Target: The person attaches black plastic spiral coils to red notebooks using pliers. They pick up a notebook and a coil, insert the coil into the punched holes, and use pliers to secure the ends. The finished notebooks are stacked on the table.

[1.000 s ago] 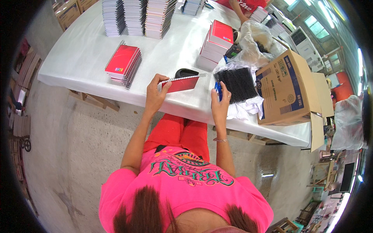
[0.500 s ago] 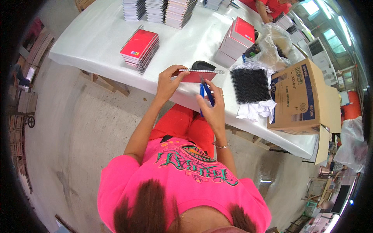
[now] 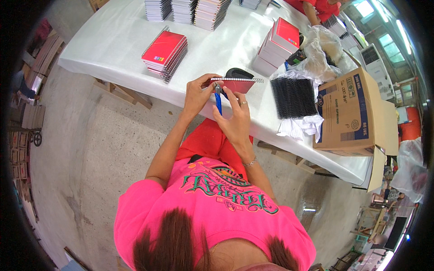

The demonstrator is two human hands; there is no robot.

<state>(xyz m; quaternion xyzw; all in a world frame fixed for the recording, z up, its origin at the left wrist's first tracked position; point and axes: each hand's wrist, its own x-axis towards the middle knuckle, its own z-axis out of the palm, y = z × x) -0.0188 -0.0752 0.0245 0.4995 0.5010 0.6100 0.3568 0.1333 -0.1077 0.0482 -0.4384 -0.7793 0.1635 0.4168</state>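
A red notebook [image 3: 239, 86] stands on its edge near the front of the table, its spiral binding [image 3: 244, 80] along the top. My left hand [image 3: 199, 92] grips the notebook's left end, fingers closed on it. In my right hand [image 3: 235, 113] is a pair of blue-handled cutting pliers [image 3: 218, 100], its jaws close to the left end of the spiral, by my left fingers. Whether the jaws touch the wire I cannot tell. Just behind the notebook rests a black curved object [image 3: 239, 72].
Spiral-bound red notebooks [image 3: 165, 49] are stacked at left; unbound red-covered ones [image 3: 282, 38] stand at right. Black spiral coils [image 3: 294, 97] lie beside a cardboard box [image 3: 348, 110]. More notebook stacks [image 3: 183, 11] stand at the back. Another person's arm [image 3: 311, 13] reaches in at far right.
My right hand has moved left with the pliers, from the middle of the notebook to the left end of its spiral. The left hand keeps its hold.
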